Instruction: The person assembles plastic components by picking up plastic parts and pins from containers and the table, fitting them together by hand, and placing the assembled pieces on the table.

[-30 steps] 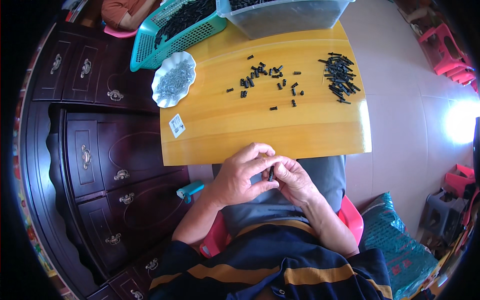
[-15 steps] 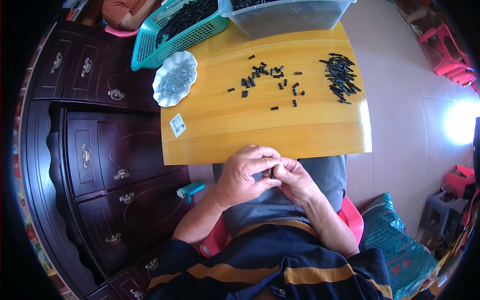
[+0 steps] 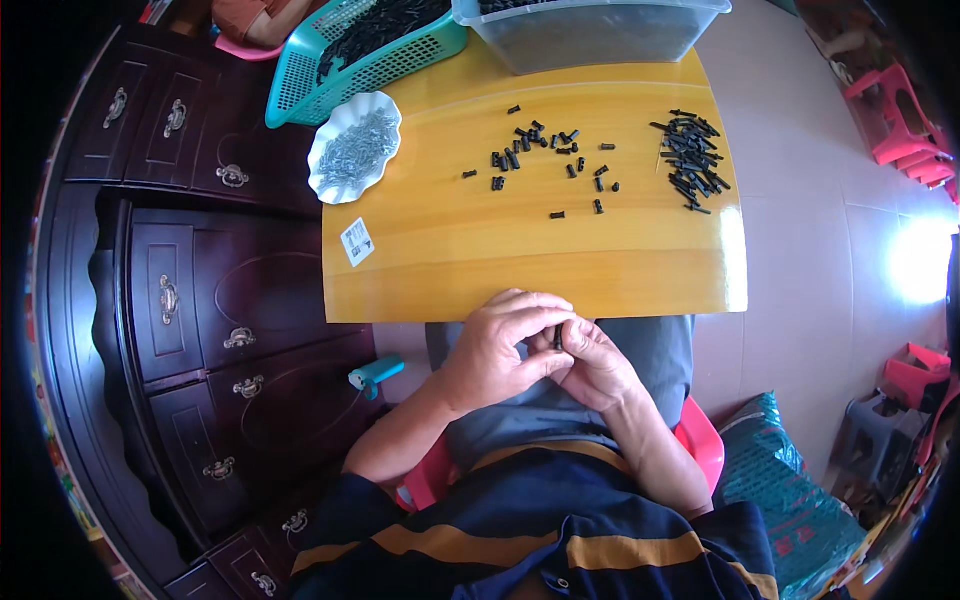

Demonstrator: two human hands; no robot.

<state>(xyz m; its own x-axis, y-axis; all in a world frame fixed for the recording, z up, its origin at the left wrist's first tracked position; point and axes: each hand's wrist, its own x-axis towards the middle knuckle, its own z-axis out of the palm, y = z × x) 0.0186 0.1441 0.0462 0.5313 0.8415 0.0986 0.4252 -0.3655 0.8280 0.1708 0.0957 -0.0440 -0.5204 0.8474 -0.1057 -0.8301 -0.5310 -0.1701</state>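
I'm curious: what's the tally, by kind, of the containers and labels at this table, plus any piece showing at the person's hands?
Teal basket: 1
Clear plastic bin: 1
White wavy-edged dish: 1
White label: 1
Black piece showing between the left hand and right hand: 1
Total: 5

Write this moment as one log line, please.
Left hand, right hand: together around small black part | table: loose black pieces, white dish
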